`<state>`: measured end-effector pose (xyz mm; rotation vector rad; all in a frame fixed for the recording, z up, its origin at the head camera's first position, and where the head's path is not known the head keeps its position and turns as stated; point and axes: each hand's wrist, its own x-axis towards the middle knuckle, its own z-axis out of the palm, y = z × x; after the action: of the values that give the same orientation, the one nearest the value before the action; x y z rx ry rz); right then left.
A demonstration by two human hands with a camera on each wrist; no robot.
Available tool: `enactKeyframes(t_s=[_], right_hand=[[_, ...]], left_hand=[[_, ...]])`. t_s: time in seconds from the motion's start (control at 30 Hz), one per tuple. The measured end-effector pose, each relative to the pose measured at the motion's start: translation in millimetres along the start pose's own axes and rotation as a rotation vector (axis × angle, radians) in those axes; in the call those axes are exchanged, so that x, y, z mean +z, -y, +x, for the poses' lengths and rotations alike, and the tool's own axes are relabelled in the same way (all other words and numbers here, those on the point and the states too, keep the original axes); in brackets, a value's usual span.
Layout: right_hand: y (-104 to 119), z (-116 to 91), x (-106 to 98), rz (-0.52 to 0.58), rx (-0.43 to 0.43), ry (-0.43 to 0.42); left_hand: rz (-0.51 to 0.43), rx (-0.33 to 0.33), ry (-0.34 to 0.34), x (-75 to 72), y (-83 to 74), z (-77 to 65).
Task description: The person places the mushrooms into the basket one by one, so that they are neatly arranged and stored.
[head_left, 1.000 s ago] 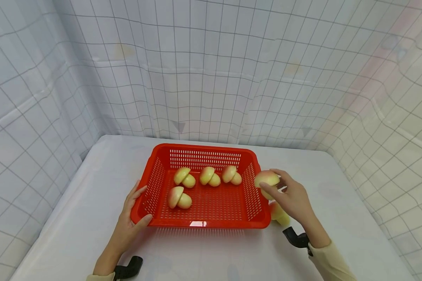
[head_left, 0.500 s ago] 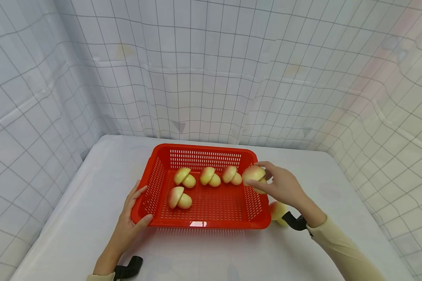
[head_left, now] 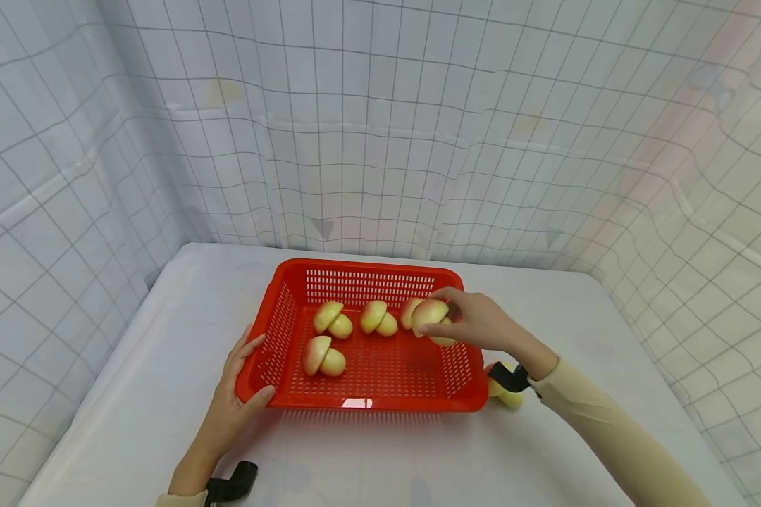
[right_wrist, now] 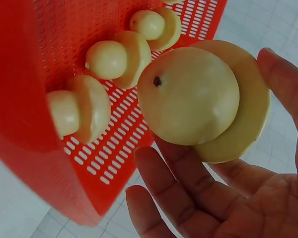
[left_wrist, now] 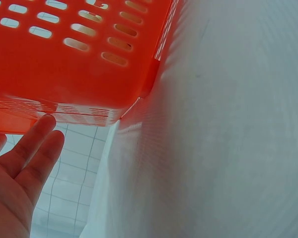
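My right hand (head_left: 485,325) pinches a toy mushroom (head_left: 428,317) by its pink-and-yellow cap, over the right part of the red plastic basket (head_left: 380,405). In the right wrist view its round pale stem (right_wrist: 188,96) faces the camera, with a dark spot on it. Part of a mushroom inside the basket is hidden behind the held one. My left hand (head_left: 228,401) rests at the basket's left rim, thumb at the front corner; the left wrist view shows straight fingers (left_wrist: 42,156) beside the basket wall.
Several similar mushrooms lie in the basket, such as a mushroom (head_left: 325,357) at the front left. Another mushroom (head_left: 509,396) lies on the white table outside the right wall, partly covered by the black wrist mount (head_left: 509,377). A grid-patterned curtain (head_left: 380,141) surrounds the table.
My right hand has carried the mushroom leftward from beside the basket's right rim to over its inside. My left hand and the basket have stayed in place.
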<state>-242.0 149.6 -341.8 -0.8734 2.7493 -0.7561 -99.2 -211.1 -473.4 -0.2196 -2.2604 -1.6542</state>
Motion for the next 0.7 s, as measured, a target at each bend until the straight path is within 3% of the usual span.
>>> enactKeyframes(t_s=[0.27,0.7], right_hand=[[9.6,19.9,11.7,-0.035,-0.060,0.108],[17.7,44.5,40.3,-0.039,-0.079,0.241]], left_hand=[[-0.004,0.002,-0.003,0.2,0.1,0.3],[-0.012,-0.003,-0.005,0.2,1.6,0.2]])
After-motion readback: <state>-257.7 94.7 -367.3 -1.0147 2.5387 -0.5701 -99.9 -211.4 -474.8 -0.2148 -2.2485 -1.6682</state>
